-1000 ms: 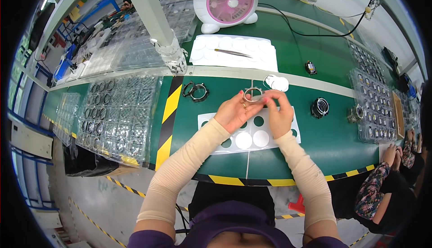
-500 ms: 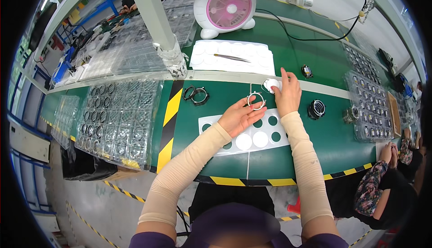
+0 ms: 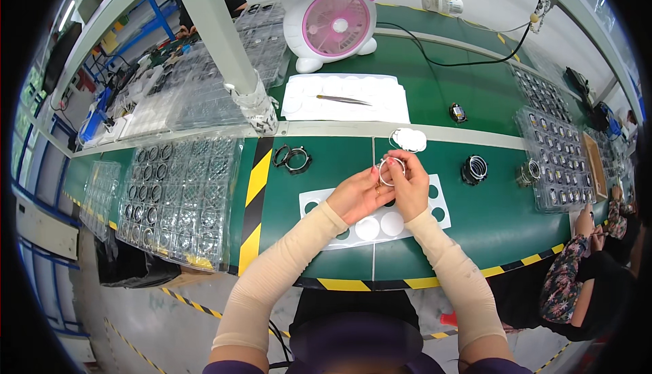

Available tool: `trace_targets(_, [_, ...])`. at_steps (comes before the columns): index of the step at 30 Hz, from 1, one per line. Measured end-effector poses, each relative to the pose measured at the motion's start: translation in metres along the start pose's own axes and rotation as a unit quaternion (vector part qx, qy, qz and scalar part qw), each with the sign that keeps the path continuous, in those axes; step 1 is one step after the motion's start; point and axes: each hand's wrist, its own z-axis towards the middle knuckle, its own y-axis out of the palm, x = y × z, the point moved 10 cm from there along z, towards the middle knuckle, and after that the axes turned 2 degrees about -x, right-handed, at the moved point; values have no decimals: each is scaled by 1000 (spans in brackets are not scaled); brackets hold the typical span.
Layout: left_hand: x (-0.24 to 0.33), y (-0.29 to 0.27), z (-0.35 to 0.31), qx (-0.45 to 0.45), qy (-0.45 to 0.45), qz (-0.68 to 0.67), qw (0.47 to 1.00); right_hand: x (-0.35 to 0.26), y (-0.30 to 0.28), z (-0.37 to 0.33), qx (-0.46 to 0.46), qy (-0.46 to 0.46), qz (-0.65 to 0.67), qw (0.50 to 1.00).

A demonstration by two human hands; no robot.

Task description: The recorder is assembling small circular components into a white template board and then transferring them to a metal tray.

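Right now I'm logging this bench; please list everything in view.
Ring: 1, silvery, both hands
Holed sheet: 1, white, under hands
Loose discs: several, white, beyond hands
Dark rings: 2, black, left
Ring stacks: 2, dark and silvery, right
Small device: 1, black, back
Tweezers: 1, dark, on back sheet
Back sheet: 1 visible, white, under tweezers
Fans: 2, pink-white and white, back
Trays: several, clear, left and right
Box: 1, brown, right
Post: 1, white, left
Clutter: uncounted, mixed, upper left
Bench: 1, green, centre
Co-workers: at least 2, dark-clothed, edges
Left hand: 1, beige-sleeved, on ring
Right hand: 1, beige-sleeved, on ring
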Motion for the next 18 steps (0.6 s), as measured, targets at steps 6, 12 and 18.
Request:
trace_targets(6, [-1,-4,-2,11,-56,-26,998,-43,13,-6,-84,-127,-134,979])
trace_targets(12, [2,-17,-2,55,-51,67,995,-19,25,-15,-143,9,-31,989])
trace_targets(18, [0,-3,-2,38,-60,33,997,-8,9,-7,-71,9,55,996])
